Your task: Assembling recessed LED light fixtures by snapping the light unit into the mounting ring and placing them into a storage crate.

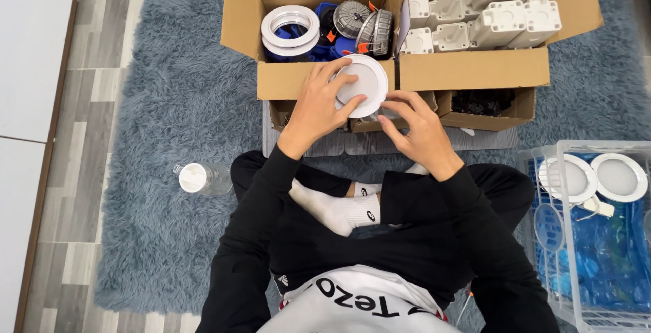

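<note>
Crossed legs below, left hand (317, 106) grips the round white light (363, 84) loosely, right hand (419, 126) half-open, pinching beside it, so it could slip.

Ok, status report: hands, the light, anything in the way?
Left hand grips round white light. Right hand at its lower edge. Cardboard box close behind.

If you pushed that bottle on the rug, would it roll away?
The clear bottle lies on its side and looks round, so it could roll. The shaggy blue-grey rug would probably stop it soon. It looks nearly empty, so likely light.
</note>
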